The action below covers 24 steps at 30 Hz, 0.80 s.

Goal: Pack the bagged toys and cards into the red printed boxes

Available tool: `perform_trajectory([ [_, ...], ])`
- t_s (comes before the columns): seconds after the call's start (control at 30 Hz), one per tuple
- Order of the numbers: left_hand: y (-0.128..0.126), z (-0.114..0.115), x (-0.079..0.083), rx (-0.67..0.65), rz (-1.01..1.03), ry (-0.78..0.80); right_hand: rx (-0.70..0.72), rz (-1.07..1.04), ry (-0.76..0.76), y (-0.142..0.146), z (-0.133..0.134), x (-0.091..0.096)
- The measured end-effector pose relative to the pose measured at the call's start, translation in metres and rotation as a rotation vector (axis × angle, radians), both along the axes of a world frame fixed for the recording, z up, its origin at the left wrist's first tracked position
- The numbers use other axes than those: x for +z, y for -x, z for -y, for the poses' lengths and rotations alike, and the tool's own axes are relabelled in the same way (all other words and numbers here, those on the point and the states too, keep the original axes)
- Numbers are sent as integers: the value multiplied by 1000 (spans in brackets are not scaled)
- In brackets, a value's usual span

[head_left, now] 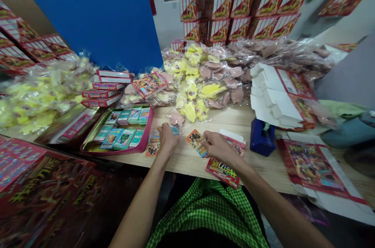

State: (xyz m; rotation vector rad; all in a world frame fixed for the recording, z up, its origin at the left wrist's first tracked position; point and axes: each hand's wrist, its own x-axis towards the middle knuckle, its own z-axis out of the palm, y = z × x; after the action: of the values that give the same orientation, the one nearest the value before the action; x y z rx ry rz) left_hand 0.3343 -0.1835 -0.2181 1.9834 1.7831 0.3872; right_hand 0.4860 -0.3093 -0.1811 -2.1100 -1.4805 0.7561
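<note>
My left hand point(166, 136) is closed over a small teal card pack point(175, 129) on the wooden table point(234, 121), beside another printed pack point(152, 144). My right hand point(216, 146) pinches a small orange card pack point(195, 141) just above the table. Under my right wrist lies a flat red printed box point(224, 170). A pink tray point(146, 134) with several teal card packs sits left of my left hand.
Bags of yellow and pink toys point(202, 80) pile behind. A blue tape dispenser point(261, 136) stands to the right, with flat folded cartons point(281, 95) beyond it. Red boxes point(240, 2) are stacked at the wall. A blue board point(96, 13) stands at the back left.
</note>
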Motion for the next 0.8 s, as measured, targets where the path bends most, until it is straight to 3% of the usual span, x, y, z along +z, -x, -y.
perform_trajectory([
  [0.2,21,3,0,-41,92,7,1,17,-24,-12,0,14],
  [0.37,40,6,-1,-70,63,5,10,5,-49,-18,-10,11],
  [0.53,39,13,0,-58,29,-93,28,70,-127,-16,-16,5],
  [0.7,40,23,14,-45,71,-207,7,164,-168,-16,-17,0],
  [0.8,38,31,27,-206,209,-214,51,161,-174,-15,-19,7],
])
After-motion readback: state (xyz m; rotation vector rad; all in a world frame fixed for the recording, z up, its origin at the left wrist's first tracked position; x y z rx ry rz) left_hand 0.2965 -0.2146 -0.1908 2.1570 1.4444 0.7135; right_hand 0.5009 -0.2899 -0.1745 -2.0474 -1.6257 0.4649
